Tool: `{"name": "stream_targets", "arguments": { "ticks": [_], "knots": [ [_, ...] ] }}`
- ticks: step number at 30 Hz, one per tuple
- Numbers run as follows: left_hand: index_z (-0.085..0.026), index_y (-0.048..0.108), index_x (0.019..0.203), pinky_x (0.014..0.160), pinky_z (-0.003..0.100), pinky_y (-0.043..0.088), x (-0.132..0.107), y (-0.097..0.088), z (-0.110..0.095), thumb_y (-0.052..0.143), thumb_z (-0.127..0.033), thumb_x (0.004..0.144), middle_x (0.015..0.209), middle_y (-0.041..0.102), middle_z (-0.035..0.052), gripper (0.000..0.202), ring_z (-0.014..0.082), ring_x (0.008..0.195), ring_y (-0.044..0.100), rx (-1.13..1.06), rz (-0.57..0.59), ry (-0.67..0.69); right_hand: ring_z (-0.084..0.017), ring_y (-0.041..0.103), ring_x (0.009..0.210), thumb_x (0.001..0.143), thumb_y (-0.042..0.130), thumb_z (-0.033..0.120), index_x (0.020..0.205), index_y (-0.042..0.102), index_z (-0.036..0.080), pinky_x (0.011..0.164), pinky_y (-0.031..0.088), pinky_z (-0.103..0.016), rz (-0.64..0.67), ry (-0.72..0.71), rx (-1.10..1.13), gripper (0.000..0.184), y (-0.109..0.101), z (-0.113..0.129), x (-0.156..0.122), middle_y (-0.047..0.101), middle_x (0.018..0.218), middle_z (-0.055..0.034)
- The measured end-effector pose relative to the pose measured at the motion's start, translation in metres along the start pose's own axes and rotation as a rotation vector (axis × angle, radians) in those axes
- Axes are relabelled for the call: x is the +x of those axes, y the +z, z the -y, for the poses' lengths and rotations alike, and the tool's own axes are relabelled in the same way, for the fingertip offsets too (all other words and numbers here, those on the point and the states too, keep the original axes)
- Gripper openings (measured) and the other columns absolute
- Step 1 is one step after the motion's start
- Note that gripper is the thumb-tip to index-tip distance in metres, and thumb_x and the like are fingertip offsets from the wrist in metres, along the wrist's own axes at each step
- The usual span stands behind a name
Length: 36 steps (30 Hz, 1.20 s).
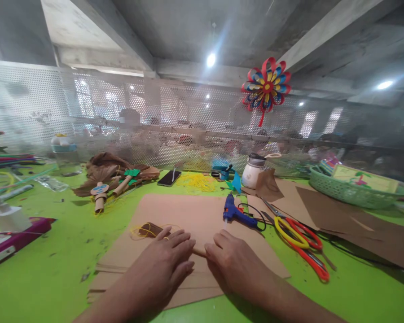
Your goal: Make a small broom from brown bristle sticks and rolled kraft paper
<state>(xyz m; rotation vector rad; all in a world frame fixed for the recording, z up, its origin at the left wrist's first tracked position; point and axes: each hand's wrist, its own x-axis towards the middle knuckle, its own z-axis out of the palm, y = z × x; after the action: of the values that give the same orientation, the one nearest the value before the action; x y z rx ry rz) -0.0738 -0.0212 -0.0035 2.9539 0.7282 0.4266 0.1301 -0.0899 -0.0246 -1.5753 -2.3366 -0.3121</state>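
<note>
A thin brown paper roll [199, 252] lies crosswise on a stack of brown paper sheets [182, 207]. My left hand [166, 258] rests flat over its left part, fingers stretched out and thumb apart. From the other side, my right hand [234, 258] bends its fingers over the right end. Both hands hide most of the roll. Just beyond my left fingers sits a folded dark brown paper piece [150, 229] with yellow thread [134, 232] around it. A blue glue gun [237, 213] lies beyond my right hand, its nozzle towards me.
Scissors with red and yellow handles [298, 235] lie at right, near a green basket [350, 190]. Paper figures [101, 190], a phone [169, 177], yellow shreds [198, 181] and a white jar [253, 172] stand farther back. A purple power strip [20, 240] is at left.
</note>
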Motion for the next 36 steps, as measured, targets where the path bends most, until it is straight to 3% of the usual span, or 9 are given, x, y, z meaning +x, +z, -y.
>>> {"name": "stream_targets", "arguments": {
  "ticks": [11, 17, 21, 30, 33, 36],
  "knots": [
    [-0.023, 0.057, 0.097, 0.103, 0.048, 0.030, 0.003, 0.000, 0.000, 0.035, -0.032, 0.096, 0.099, 0.064, 0.0036, 0.024, 0.0227, 0.106, 0.055, 0.020, 0.018, 0.014, -0.018, 0.048, 0.078, 0.083, 0.054, 0.006, 0.085, 0.056, 0.019, 0.060, 0.029, -0.030, 0.022, -0.016, -0.015, 0.014, 0.000, -0.001, -0.001, 0.059, 0.084, -0.0019],
    [-0.022, 0.058, 0.095, 0.103, 0.047, 0.031, 0.002, 0.000, 0.000, 0.033, -0.031, 0.096, 0.097, 0.063, 0.0038, 0.026, 0.0225, 0.105, 0.055, 0.019, 0.005, 0.012, -0.020, 0.050, 0.081, 0.086, 0.057, 0.017, 0.089, 0.058, 0.019, 0.064, 0.033, -0.032, 0.000, -0.037, 0.005, 0.004, -0.001, 0.002, -0.001, 0.062, 0.086, -0.0028],
    [-0.022, 0.060, 0.098, 0.102, 0.045, 0.033, 0.001, 0.003, 0.000, 0.035, -0.032, 0.096, 0.102, 0.065, 0.0055, 0.027, 0.0228, 0.106, 0.056, 0.022, -0.038, 0.027, -0.021, 0.051, 0.081, 0.086, 0.057, 0.015, 0.088, 0.060, 0.018, 0.064, 0.035, -0.032, -0.003, -0.048, -0.008, 0.005, 0.003, 0.000, -0.001, 0.063, 0.085, -0.0037],
    [-0.022, 0.061, 0.104, 0.103, 0.046, 0.032, 0.000, 0.003, 0.001, 0.043, -0.034, 0.092, 0.113, 0.065, 0.0066, 0.025, 0.0239, 0.111, 0.055, 0.037, -0.067, 0.037, -0.021, 0.047, 0.071, 0.077, 0.057, 0.010, 0.067, 0.063, 0.017, 0.062, 0.033, -0.035, 0.058, -0.261, -0.174, 0.013, -0.009, 0.004, 0.021, 0.059, 0.064, -0.0058],
    [-0.023, 0.061, 0.105, 0.103, 0.045, 0.033, -0.001, 0.003, 0.001, 0.044, -0.035, 0.092, 0.111, 0.065, 0.0067, 0.025, 0.0237, 0.112, 0.054, 0.037, -0.080, 0.054, -0.021, 0.045, 0.067, 0.071, 0.059, 0.012, 0.066, 0.062, 0.018, 0.062, 0.033, -0.035, 0.049, -0.215, -0.139, 0.008, -0.006, 0.008, 0.026, 0.057, 0.063, -0.0053],
    [-0.023, 0.061, 0.104, 0.103, 0.045, 0.033, -0.001, 0.003, 0.001, 0.043, -0.036, 0.092, 0.109, 0.065, 0.0062, 0.025, 0.0237, 0.112, 0.054, 0.039, -0.061, 0.046, -0.021, 0.046, 0.070, 0.073, 0.056, 0.013, 0.069, 0.063, 0.018, 0.061, 0.032, -0.034, -0.002, -0.129, -0.100, 0.009, 0.002, 0.008, 0.025, 0.059, 0.069, -0.0065]
  ]
}}
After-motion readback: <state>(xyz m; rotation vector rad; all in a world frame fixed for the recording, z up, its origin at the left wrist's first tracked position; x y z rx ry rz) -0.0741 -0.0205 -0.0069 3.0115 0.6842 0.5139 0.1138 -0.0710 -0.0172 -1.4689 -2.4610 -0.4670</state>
